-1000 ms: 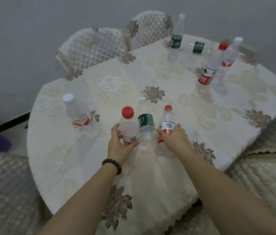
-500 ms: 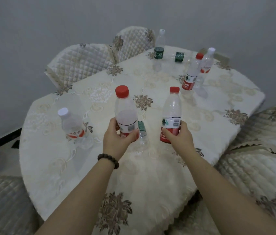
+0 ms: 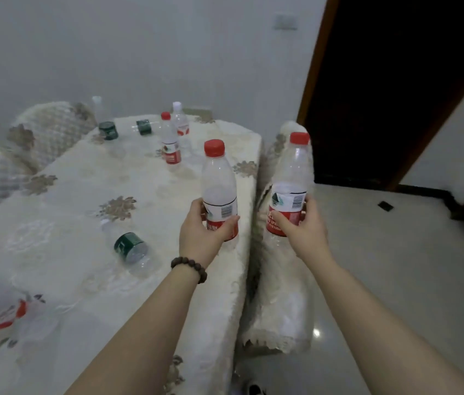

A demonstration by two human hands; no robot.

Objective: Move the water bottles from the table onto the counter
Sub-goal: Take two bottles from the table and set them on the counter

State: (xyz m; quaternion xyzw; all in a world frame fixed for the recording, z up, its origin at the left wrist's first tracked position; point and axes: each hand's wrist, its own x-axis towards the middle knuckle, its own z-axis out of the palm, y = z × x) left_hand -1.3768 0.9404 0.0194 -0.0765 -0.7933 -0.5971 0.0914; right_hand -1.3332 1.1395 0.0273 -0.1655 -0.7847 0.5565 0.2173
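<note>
Red-capped bottles are clear of the table (image 3: 88, 252), upright, left hand (image 3: 203, 238) clamped on one (image 3: 219, 189), right hand (image 3: 303, 232) on the other (image 3: 290, 183). Judging from this, the carrying step is under way; no counter shows, so next comes finding it beyond the table.

At eight o'clock a blurred bottle (image 3: 11, 315) runs off the left edge. At eleven o'clock, a far bottle (image 3: 97, 108) fades into the wall.

Clear plastic bottles (image 3: 219, 183) with glossy red caps stood over an embroidered cream tablecloth (image 3: 62, 223); at three o'clock, polished floor tiles (image 3: 396, 266) gleamed; wooden beads (image 3: 189, 267) looked matt.
</note>
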